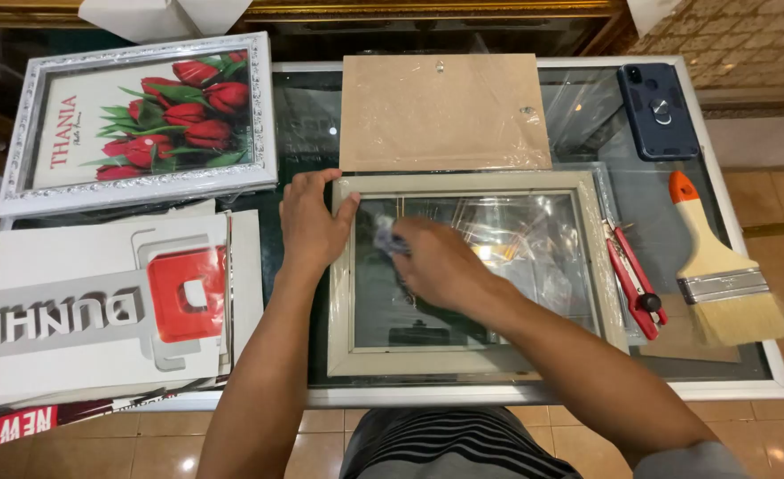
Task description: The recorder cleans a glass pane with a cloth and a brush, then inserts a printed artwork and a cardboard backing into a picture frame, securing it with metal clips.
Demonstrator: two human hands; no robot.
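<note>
1. Striped dark fabric (449,443) on the person's lap shows at the bottom edge, just below the glass-topped counter (764,372) with its white rim.
2. On the counter lies the pale cream rectangular picture frame with a glass pane (476,359), flat and face up; its long axis runs left to right, nearly parallel with the counter's near edge.
3. Left hand (310,226) rests on the frame's top-left corner, fingers spread flat and the grip loose, pressing rather than clutching.
4. Right hand (441,262) sits over the pane inside the frame, its grip curled around a small bluish-grey wad (386,238) that touches the glass; what the wad is cannot be told.
5. Behind the frame lies a brown fibreboard backing panel (445,111).
6. Right of the frame lie red-handled pliers (633,282), then a wide pale-bristled paintbrush with an orange-tipped handle (720,270); a dark blue phone (658,111) lies behind them.
7. Left of the frame are a white ornate frame holding a red tulip print (143,120) and a stack of white printed boards (99,306).
</note>
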